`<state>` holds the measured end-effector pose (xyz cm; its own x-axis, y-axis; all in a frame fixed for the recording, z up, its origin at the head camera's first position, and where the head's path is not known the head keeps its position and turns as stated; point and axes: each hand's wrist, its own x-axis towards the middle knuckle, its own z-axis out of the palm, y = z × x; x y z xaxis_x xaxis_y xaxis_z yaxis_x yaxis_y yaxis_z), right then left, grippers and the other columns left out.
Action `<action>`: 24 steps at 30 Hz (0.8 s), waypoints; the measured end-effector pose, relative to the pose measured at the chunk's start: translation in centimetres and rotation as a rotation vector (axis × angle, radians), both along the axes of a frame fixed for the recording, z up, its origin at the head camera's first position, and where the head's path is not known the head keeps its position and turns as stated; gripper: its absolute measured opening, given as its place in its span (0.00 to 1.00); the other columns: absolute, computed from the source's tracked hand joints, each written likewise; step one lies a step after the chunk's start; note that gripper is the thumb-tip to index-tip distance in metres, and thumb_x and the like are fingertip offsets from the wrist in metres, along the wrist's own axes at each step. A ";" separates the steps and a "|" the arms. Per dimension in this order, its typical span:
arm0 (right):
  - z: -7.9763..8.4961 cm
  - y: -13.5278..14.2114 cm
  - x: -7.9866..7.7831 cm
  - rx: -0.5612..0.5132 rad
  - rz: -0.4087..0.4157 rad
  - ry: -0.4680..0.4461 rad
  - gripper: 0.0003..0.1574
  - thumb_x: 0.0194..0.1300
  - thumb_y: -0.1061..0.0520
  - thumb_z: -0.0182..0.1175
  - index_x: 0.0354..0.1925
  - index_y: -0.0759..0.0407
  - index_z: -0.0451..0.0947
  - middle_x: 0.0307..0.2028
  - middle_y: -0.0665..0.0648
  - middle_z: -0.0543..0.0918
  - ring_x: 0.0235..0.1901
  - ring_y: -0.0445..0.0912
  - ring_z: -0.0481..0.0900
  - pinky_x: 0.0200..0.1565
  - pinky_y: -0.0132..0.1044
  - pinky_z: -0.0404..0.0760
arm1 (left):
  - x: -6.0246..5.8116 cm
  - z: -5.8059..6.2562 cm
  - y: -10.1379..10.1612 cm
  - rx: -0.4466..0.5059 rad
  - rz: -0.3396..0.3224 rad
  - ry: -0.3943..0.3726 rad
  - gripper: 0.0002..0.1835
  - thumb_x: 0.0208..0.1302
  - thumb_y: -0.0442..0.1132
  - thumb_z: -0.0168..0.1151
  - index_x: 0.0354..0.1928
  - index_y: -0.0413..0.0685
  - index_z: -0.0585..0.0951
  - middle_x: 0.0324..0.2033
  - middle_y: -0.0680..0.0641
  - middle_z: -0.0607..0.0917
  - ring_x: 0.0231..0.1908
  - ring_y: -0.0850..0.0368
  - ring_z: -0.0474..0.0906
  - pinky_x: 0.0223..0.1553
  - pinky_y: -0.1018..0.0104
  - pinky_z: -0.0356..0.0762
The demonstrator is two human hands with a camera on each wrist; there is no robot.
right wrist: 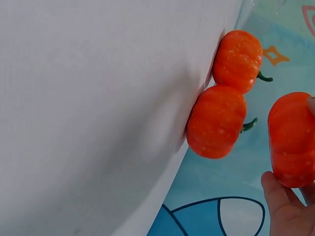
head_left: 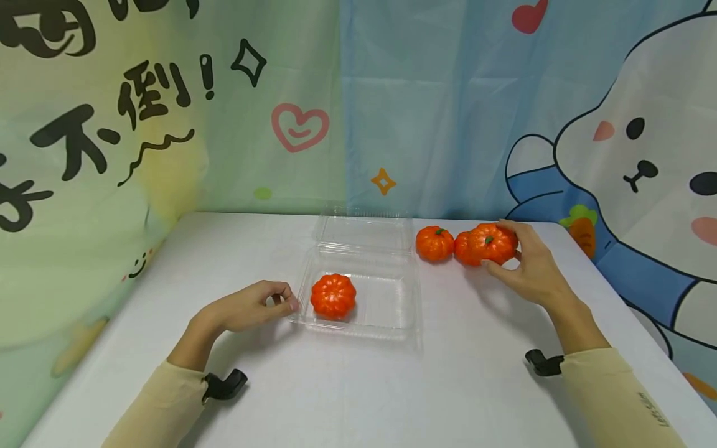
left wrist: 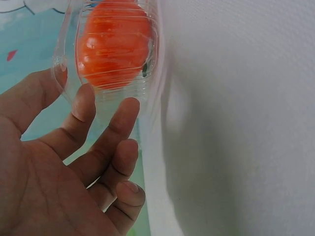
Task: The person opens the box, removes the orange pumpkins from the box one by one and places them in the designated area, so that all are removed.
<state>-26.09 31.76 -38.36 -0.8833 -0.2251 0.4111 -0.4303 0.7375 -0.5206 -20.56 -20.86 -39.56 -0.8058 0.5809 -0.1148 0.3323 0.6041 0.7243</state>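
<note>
With left hand, nearly closed, pinching near its left front corner a clear plastic hinged box, unfolded on white bench and containing one glossy orange ribbed pumpkin. With right hand, holding a second orange pumpkin above the bench, grip spread only to its width. Beyond, resting in contact: third orange pumpkin, fourth orange pumpkin.

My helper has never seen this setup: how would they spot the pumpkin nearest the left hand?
On the white table, find the clear container lying open beside the left hand. The orange pumpkin sits in its near half, toward the left. It alone is inside; the other three pumpkins are outside, farther right, one held by the right hand.
</note>
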 end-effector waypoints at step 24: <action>-0.8 4.3 -0.8 0.036 -0.195 -0.024 0.46 0.64 0.54 0.71 0.71 0.69 0.61 0.66 0.73 0.65 0.62 0.68 0.64 0.53 0.71 0.75 | -0.1 0.0 0.1 0.006 0.005 -0.004 0.10 0.76 0.45 0.56 0.43 0.48 0.82 0.36 0.53 0.80 0.42 0.52 0.73 0.43 0.64 0.68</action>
